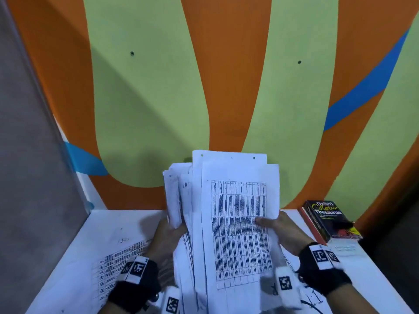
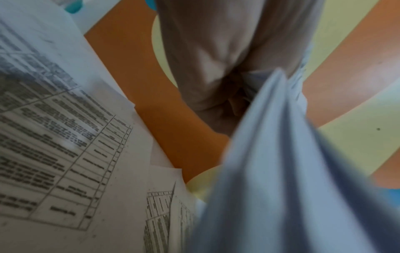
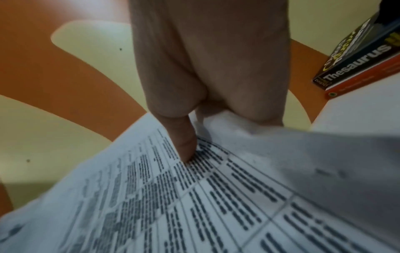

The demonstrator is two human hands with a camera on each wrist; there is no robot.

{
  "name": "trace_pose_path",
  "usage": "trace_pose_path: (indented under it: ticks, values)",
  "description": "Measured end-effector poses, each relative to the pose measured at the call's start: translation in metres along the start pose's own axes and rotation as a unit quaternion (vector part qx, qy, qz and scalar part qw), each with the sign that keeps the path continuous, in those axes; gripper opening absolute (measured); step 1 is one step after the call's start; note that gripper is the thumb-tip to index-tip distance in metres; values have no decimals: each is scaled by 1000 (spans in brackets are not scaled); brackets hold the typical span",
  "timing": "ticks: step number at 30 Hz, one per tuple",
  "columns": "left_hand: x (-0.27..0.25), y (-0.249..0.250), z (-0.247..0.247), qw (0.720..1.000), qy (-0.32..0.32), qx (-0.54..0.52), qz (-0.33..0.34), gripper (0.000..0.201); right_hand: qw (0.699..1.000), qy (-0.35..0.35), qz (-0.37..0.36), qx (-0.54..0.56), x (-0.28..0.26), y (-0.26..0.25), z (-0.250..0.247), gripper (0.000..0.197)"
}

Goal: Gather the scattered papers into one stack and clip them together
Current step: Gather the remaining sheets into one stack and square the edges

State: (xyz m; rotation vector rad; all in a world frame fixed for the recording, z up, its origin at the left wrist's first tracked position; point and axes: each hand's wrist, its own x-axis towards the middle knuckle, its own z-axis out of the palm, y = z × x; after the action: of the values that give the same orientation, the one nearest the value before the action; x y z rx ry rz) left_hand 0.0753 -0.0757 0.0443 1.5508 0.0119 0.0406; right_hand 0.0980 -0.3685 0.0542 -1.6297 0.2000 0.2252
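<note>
A loose stack of printed papers (image 1: 235, 214) stands upright above the white table (image 1: 68, 257), its sheets uneven at the top. My left hand (image 1: 169, 232) grips the stack's left edge, thumb on the front. My right hand (image 1: 275, 228) pinches the right edge, its thumb (image 3: 184, 143) pressing on the printed table of the front sheet (image 3: 194, 196). In the left wrist view the held sheets (image 2: 281, 171) hang blurred beside my left hand (image 2: 227, 71). More printed sheets (image 1: 113, 266) lie flat on the table at the left, also seen as sheets (image 2: 54, 137) in the left wrist view. No clip is visible.
Two books, a black thesaurus (image 1: 330, 219) on a red one, lie at the table's back right, seen as books (image 3: 357, 59) in the right wrist view. An orange and green painted wall (image 1: 204, 87) rises right behind the table. A grey partition (image 1: 27, 155) closes the left side.
</note>
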Motion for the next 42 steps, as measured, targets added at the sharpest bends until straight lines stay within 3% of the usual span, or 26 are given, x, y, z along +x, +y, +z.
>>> trace_pose_path:
  ticks: [3,6,8,11,13,17,20,23,25,29,33,35,37,42]
  values:
    - [-4,7,4,999,-14,-14,-31,8,998,-44,16,42,1,3,6,69]
    - [-8,18,6,997,-12,-57,-50,54,998,-16,-34,46,-2,-2,18,41]
    - [-9,18,6,999,0,-29,21,75,994,33,-91,45,-8,-10,26,35]
    - [-10,32,10,994,43,16,96,70,978,87,-188,-25,-19,-27,36,29]
    - [-5,38,10,994,52,9,96,63,965,94,-234,-69,-27,-36,37,37]
    - [2,37,4,995,33,19,90,76,958,87,-264,-70,-39,-36,30,67]
    - [-3,29,8,994,10,5,111,57,950,128,-283,-35,-44,-36,24,94]
    - [-4,29,16,991,4,20,132,51,925,142,-350,-45,-49,-52,22,110]
    - [-7,36,23,991,10,5,136,45,905,142,-389,-98,-53,-64,21,103]
    - [-2,39,28,988,13,20,154,38,876,119,-430,-184,-56,-75,21,62]
    - [4,39,28,992,46,9,118,15,935,93,-335,-66,-46,-53,21,71]
    - [6,44,31,991,46,-3,123,22,945,91,-306,-70,-41,-44,24,52]
    - [6,57,33,989,44,-16,139,35,936,123,-317,-87,-42,-46,25,40]
    - [15,62,26,986,29,14,162,46,919,140,-348,-119,-47,-60,17,39]
